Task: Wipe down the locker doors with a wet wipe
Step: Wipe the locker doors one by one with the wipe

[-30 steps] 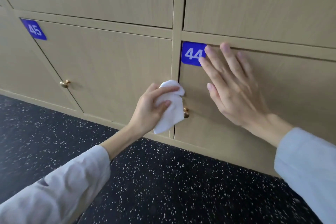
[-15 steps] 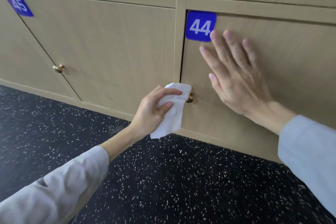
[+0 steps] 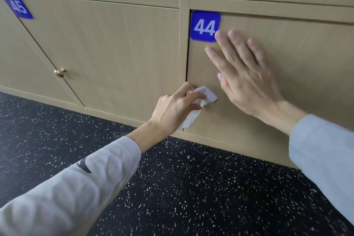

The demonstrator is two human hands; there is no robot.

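Locker door 44 (image 3: pixel 298 59) is light wood with a blue number plate (image 3: pixel 205 26) at its top left corner. My right hand (image 3: pixel 247 74) lies flat on this door with straight, spread fingers, just right of the plate. My left hand (image 3: pixel 175 108) grips a white wet wipe (image 3: pixel 203 101) and holds it against the door's left edge, over the spot where the brass knob sits; the knob is hidden by the wipe. Part of the wipe hangs down below my fingers.
To the left is locker door 45 (image 3: pixel 107 53) with a blue plate (image 3: pixel 18 6) and a brass knob (image 3: pixel 60 72). More wooden doors run above. Dark speckled floor (image 3: pixel 172 188) lies below the lockers.
My left hand has pushed the wipe right, onto door 44's knob, which showed beside the wipe before. My right hand stays flat on the door. The view shifted slightly.
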